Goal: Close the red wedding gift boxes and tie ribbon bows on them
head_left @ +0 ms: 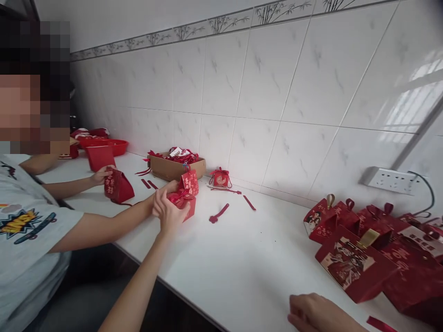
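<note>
My left hand (pixel 169 207) reaches forward over the table and is closed on a small red gift box (pixel 188 210) with a red ribbon bow. Right behind it a co-worker's hand (pixel 169 188) is at another red box (pixel 189 181) with gold print; whether the boxes touch, I cannot tell. The co-worker's other hand (pixel 102 175) holds a red candy box (pixel 118 186) farther left. At the lower right, my right hand (pixel 318 313) rests low over the tabletop with fingers curled in, and nothing shows in it.
Red gift boxes (pixel 356 263) crowd the right side, below a power strip (pixel 392 180). By the tiled wall stand a cardboard box (pixel 162 168) of red ribbons and a small red bag (pixel 221 179). Red strips, including a flower-ended one (pixel 218 214), lie on the white table (pixel 242 258).
</note>
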`<act>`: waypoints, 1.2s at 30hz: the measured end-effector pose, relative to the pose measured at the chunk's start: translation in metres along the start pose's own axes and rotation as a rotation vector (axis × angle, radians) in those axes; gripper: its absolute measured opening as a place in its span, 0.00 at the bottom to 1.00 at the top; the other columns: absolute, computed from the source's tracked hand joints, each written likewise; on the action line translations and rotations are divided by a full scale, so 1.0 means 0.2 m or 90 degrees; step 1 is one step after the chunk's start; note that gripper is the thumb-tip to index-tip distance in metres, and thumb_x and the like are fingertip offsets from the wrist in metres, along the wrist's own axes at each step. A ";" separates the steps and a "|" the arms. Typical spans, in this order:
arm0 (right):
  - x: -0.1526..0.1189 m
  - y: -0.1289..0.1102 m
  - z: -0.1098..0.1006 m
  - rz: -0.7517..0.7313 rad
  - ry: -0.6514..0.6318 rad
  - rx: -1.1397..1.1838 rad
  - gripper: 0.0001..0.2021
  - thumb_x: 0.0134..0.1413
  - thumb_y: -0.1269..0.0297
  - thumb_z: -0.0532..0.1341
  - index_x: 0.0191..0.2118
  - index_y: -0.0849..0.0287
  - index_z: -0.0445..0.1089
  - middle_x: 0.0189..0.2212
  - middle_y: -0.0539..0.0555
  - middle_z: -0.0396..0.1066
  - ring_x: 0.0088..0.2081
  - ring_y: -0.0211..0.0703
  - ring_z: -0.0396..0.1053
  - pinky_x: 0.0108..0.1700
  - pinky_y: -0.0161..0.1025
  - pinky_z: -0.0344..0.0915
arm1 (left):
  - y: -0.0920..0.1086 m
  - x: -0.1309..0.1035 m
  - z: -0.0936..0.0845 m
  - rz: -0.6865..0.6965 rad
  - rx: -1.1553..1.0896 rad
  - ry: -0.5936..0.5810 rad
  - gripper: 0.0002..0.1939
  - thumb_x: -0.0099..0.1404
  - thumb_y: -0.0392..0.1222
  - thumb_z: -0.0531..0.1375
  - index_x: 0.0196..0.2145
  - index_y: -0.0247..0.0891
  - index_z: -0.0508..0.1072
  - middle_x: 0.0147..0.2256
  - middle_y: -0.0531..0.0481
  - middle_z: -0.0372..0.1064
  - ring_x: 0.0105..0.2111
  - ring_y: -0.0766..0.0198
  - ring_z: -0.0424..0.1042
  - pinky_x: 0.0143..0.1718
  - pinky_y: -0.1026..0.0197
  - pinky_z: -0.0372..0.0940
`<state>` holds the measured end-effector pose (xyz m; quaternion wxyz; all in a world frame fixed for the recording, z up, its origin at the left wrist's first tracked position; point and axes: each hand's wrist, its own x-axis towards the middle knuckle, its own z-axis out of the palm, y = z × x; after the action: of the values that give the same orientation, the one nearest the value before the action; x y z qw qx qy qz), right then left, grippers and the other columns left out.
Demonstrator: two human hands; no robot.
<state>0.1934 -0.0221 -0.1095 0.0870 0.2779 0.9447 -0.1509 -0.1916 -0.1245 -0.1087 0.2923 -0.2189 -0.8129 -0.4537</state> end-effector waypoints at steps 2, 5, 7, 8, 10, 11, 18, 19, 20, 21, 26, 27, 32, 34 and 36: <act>0.08 -0.11 -0.03 -0.040 0.014 0.042 0.14 0.59 0.61 0.47 0.27 0.56 0.65 0.29 0.54 0.73 0.31 0.45 0.68 0.31 0.38 0.58 | -0.08 0.04 -0.04 -0.046 0.010 -0.097 0.44 0.50 0.50 0.62 0.58 0.30 0.47 0.59 0.27 0.48 0.62 0.39 0.46 0.57 0.37 0.46; 0.16 -0.19 -0.05 -0.085 -0.003 0.169 0.14 0.59 0.62 0.47 0.27 0.58 0.63 0.26 0.53 0.71 0.27 0.40 0.67 0.27 0.35 0.59 | -0.12 0.06 -0.07 -0.068 0.003 -0.244 0.45 0.49 0.50 0.63 0.59 0.33 0.46 0.57 0.29 0.54 0.59 0.40 0.53 0.57 0.37 0.47; 0.20 -0.20 -0.05 -0.102 -0.024 0.274 0.14 0.60 0.61 0.46 0.27 0.59 0.63 0.26 0.53 0.69 0.26 0.38 0.67 0.25 0.33 0.61 | -0.11 0.03 -0.09 -0.034 -0.013 -0.250 0.45 0.49 0.49 0.63 0.59 0.34 0.47 0.56 0.31 0.55 0.58 0.42 0.56 0.57 0.38 0.49; 0.21 -0.20 -0.05 -0.104 -0.028 0.317 0.14 0.60 0.60 0.47 0.28 0.59 0.63 0.26 0.53 0.68 0.27 0.38 0.67 0.23 0.32 0.62 | -0.08 0.01 -0.09 0.002 -0.031 -0.230 0.44 0.48 0.48 0.64 0.58 0.34 0.48 0.55 0.32 0.56 0.57 0.43 0.57 0.57 0.40 0.51; 0.24 -0.16 -0.05 -0.099 -0.011 0.384 0.15 0.60 0.57 0.48 0.30 0.59 0.64 0.27 0.53 0.66 0.27 0.39 0.67 0.22 0.32 0.64 | -0.01 -0.07 -0.11 0.117 -0.092 -0.171 0.43 0.48 0.46 0.65 0.57 0.36 0.50 0.54 0.35 0.57 0.56 0.44 0.58 0.56 0.42 0.55; 0.25 -0.14 -0.04 -0.097 0.007 0.416 0.15 0.59 0.55 0.48 0.32 0.59 0.64 0.28 0.53 0.65 0.29 0.40 0.67 0.22 0.33 0.66 | 0.05 -0.12 -0.10 0.186 -0.137 -0.147 0.43 0.48 0.46 0.65 0.57 0.36 0.50 0.53 0.35 0.57 0.56 0.45 0.59 0.55 0.44 0.57; 0.35 0.01 0.05 -0.156 0.390 0.614 0.42 0.45 0.48 0.64 0.60 0.46 0.37 0.63 0.60 0.36 0.61 0.53 0.50 0.53 0.50 0.65 | 0.74 -0.58 0.12 0.324 -0.434 -0.174 0.46 0.49 0.46 0.66 0.58 0.38 0.44 0.52 0.35 0.54 0.53 0.47 0.60 0.50 0.46 0.63; 0.36 0.04 0.06 -0.159 0.422 0.638 0.46 0.44 0.47 0.65 0.61 0.44 0.33 0.64 0.60 0.33 0.63 0.54 0.47 0.55 0.52 0.62 | 0.82 -0.65 0.16 0.298 -0.442 -0.188 0.45 0.49 0.44 0.66 0.58 0.38 0.44 0.52 0.35 0.53 0.53 0.46 0.59 0.50 0.45 0.62; 0.36 0.07 0.07 -0.156 0.433 0.669 0.49 0.44 0.45 0.65 0.62 0.43 0.30 0.64 0.59 0.32 0.63 0.54 0.46 0.55 0.53 0.62 | 0.88 -0.72 0.20 0.282 -0.453 -0.214 0.45 0.48 0.42 0.66 0.58 0.39 0.44 0.52 0.35 0.53 0.53 0.45 0.58 0.50 0.43 0.61; 0.36 0.10 0.07 -0.148 0.433 0.701 0.50 0.44 0.43 0.64 0.63 0.42 0.28 0.64 0.59 0.34 0.63 0.55 0.45 0.55 0.53 0.62 | 0.92 -0.77 0.23 0.269 -0.465 -0.249 0.45 0.48 0.41 0.65 0.58 0.39 0.45 0.52 0.36 0.53 0.53 0.45 0.58 0.50 0.43 0.61; 0.33 0.32 0.03 -0.127 0.434 0.760 0.46 0.38 0.33 0.60 0.61 0.50 0.49 0.56 0.61 0.57 0.57 0.57 0.57 0.53 0.53 0.62 | 0.88 -0.90 0.29 0.330 -0.638 -0.401 0.35 0.59 0.47 0.57 0.59 0.39 0.45 0.50 0.37 0.55 0.50 0.50 0.62 0.49 0.46 0.62; 0.32 0.36 0.01 -0.121 0.450 0.767 0.42 0.40 0.33 0.58 0.58 0.52 0.55 0.53 0.60 0.61 0.55 0.56 0.60 0.53 0.53 0.62 | 0.85 -0.89 0.29 0.344 -0.692 -0.429 0.33 0.61 0.47 0.55 0.59 0.39 0.45 0.48 0.38 0.57 0.48 0.52 0.64 0.47 0.47 0.63; 0.27 0.45 -0.07 -0.091 0.477 0.817 0.24 0.52 0.40 0.53 0.43 0.54 0.68 0.45 0.56 0.69 0.49 0.52 0.66 0.52 0.47 0.63 | 0.80 -0.76 0.28 0.205 -0.817 -0.435 0.17 0.66 0.45 0.51 0.51 0.39 0.59 0.26 0.53 0.61 0.25 0.65 0.64 0.31 0.59 0.64; 0.23 0.44 -0.10 -0.120 0.445 0.815 0.20 0.52 0.44 0.56 0.40 0.55 0.68 0.44 0.55 0.68 0.48 0.51 0.66 0.51 0.46 0.63 | 0.81 -0.72 0.28 0.116 -0.800 -0.406 0.14 0.64 0.47 0.54 0.44 0.38 0.65 0.24 0.54 0.59 0.25 0.66 0.62 0.31 0.60 0.62; 0.20 0.41 -0.13 -0.157 0.412 0.783 0.18 0.49 0.46 0.59 0.40 0.55 0.67 0.45 0.55 0.67 0.48 0.52 0.66 0.50 0.46 0.63 | 0.83 -0.70 0.27 0.081 -0.808 -0.499 0.19 0.61 0.52 0.56 0.45 0.39 0.66 0.32 0.49 0.64 0.35 0.61 0.66 0.37 0.58 0.64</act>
<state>0.2035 0.0731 -0.1144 -0.3893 0.1986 0.6908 -0.5760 -0.0008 -0.0086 -0.1257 -0.1756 -0.5377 -0.4251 -0.7067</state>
